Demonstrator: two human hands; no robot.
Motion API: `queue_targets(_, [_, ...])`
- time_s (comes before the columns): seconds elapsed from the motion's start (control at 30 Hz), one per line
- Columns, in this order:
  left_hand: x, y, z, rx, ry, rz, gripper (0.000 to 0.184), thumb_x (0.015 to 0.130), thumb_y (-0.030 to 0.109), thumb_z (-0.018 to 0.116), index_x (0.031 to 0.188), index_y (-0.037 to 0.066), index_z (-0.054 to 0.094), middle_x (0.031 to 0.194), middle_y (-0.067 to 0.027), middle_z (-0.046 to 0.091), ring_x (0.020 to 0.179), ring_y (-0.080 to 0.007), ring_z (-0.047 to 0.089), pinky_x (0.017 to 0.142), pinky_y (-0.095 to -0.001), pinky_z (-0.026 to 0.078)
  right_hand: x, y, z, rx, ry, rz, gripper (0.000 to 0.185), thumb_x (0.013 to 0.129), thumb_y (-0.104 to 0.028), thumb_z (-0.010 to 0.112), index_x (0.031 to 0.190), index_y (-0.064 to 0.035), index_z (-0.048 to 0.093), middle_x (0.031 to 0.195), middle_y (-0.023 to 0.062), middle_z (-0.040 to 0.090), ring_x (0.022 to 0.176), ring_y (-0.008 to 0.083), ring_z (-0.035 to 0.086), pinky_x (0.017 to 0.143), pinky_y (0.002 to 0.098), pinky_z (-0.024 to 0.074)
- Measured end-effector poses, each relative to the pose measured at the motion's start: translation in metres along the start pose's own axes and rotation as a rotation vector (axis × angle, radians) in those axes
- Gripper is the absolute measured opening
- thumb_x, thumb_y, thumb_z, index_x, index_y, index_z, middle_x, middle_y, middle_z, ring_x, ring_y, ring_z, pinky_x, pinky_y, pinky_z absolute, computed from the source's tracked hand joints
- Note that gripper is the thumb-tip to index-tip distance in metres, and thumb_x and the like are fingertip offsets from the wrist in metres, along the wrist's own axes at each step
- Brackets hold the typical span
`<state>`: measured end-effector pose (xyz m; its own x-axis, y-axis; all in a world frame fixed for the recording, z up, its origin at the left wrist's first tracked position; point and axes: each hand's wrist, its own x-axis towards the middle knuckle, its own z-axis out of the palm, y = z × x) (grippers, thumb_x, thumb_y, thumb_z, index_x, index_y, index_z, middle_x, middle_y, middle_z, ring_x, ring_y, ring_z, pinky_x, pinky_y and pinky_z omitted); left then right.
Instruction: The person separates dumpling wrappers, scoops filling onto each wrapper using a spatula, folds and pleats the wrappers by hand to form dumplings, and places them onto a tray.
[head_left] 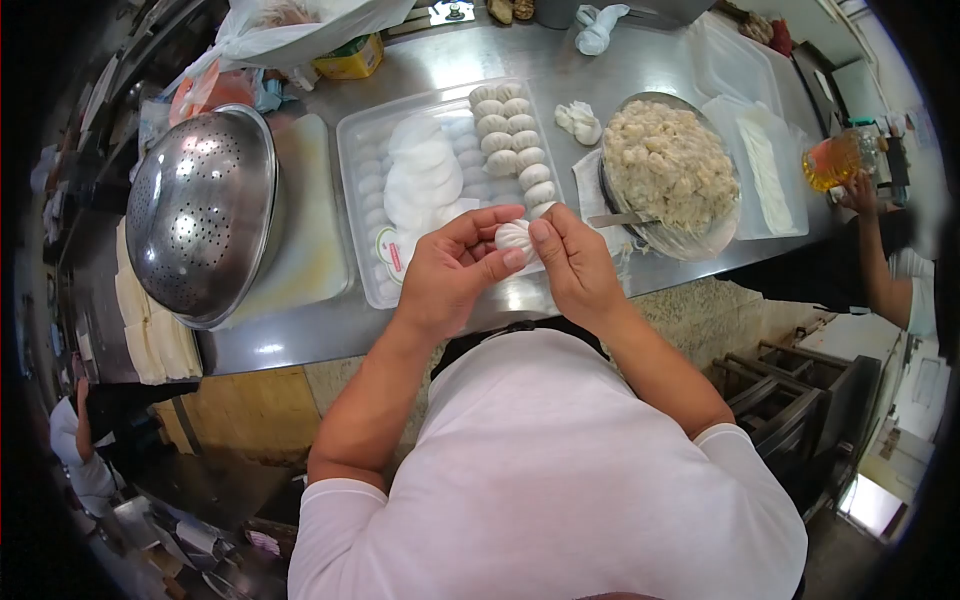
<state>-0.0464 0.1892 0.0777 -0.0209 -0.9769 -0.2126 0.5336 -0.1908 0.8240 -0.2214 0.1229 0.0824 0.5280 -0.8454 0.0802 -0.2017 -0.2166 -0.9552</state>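
Between my two hands, above the table's near edge, is a white pleated dumpling (514,238). My left hand (455,268) curls around its left side, thumb and fingertips on it. On the other side my right hand (572,262) pinches the dumpling with the thumb against the fingers. Just beyond lies a plastic tray lid (357,130) with rows of finished dumplings (508,125) and a pile of round white wrappers (420,180) on it. A bowl of pale chunky filling (670,165) stands to the right, with a flat spatula (618,219) resting in it.
An upturned steel colander (205,210) sits on a cutting board (315,220) at the left. A lump of dough (578,122) lies near the bowl. At far right, a co-worker's hand (858,192) holds a bottle of yellow-orange liquid (835,160). Another person (85,445) is at lower left.
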Motion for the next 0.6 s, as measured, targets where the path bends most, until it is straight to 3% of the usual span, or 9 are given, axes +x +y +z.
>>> queue_targets(0.13, [0.008,-0.006,0.007,0.054,0.046,0.067,0.050,0.086,-0.002,0.077,0.133,-0.002,0.060,0.110,-0.0057,0.069,0.102,-0.0124,0.065,0.092,-0.0280,0.055,0.002,0.007,-0.007,0.014,0.021,-0.035,0.033,0.108,-0.026,0.052,0.088,0.0004,0.052,0.076,0.0132,0.054,0.067,0.0230,0.051,0.064,0.0362,0.0443])
queue_targets(0.2, [0.011,-0.001,0.007,0.130,0.089,0.084,0.048,0.087,-0.002,0.077,0.131,-0.002,0.061,0.110,-0.0058,0.069,0.101,-0.0124,0.065,0.091,-0.0279,0.055,0.004,0.013,-0.010,0.047,-0.028,0.173,0.032,0.107,-0.027,0.055,0.090,-0.0003,0.054,0.075,0.0096,0.054,0.067,0.0193,0.052,0.063,0.0338,0.0445])
queue_targets(0.27, [0.020,0.001,-0.002,0.206,0.129,0.099,0.045,0.087,-0.002,0.077,0.129,-0.003,0.062,0.110,-0.0058,0.069,0.100,-0.0124,0.065,0.091,-0.0277,0.055,0.003,0.003,-0.019,0.121,-0.010,0.248,0.030,0.106,-0.027,0.057,0.093,-0.0006,0.057,0.076,0.0066,0.056,0.068,0.0158,0.052,0.063,0.0311,0.0442])
queue_targets(0.3, [0.028,-0.003,-0.016,0.373,0.163,0.140,0.044,0.087,-0.001,0.076,0.128,-0.003,0.062,0.110,-0.0057,0.070,0.098,-0.0123,0.066,0.091,-0.0273,0.054,0.003,-0.002,-0.023,0.192,0.007,0.322,0.028,0.105,-0.027,0.059,0.095,-0.0009,0.060,0.077,0.0036,0.057,0.068,0.0122,0.051,0.063,0.0284,0.0440])
queue_targets(0.43, [0.059,-0.001,-0.041,0.891,0.169,0.215,0.039,0.086,0.001,0.076,0.123,0.000,0.065,0.109,-0.0047,0.071,0.095,-0.0129,0.066,0.086,-0.0286,0.055,0.000,0.009,-0.041,0.178,0.004,0.207,0.024,0.103,-0.025,0.063,0.104,-0.0013,0.064,0.081,-0.0013,0.059,0.071,0.0058,0.050,0.064,0.0228,0.0426])
queue_targets(0.47, [0.066,-0.002,-0.041,1.021,0.172,0.223,0.036,0.083,0.003,0.078,0.117,0.005,0.067,0.106,-0.0067,0.071,0.091,-0.0154,0.067,0.082,-0.0305,0.054,-0.001,0.011,-0.044,0.180,0.004,0.191,0.022,0.103,-0.023,0.064,0.106,-0.0013,0.064,0.082,-0.0022,0.060,0.072,0.0044,0.049,0.064,0.0216,0.0418])
queue_targets(0.6, [0.094,-0.015,-0.040,1.185,0.075,0.281,0.034,0.082,0.003,0.077,0.114,0.007,0.068,0.102,-0.0109,0.066,0.082,-0.0223,0.063,0.077,-0.0340,0.053,-0.005,0.011,-0.052,0.204,0.013,0.180,0.016,0.102,-0.016,0.065,0.108,-0.0008,0.065,0.084,-0.0042,0.060,0.073,0.0025,0.048,0.064,0.0197,0.0404])
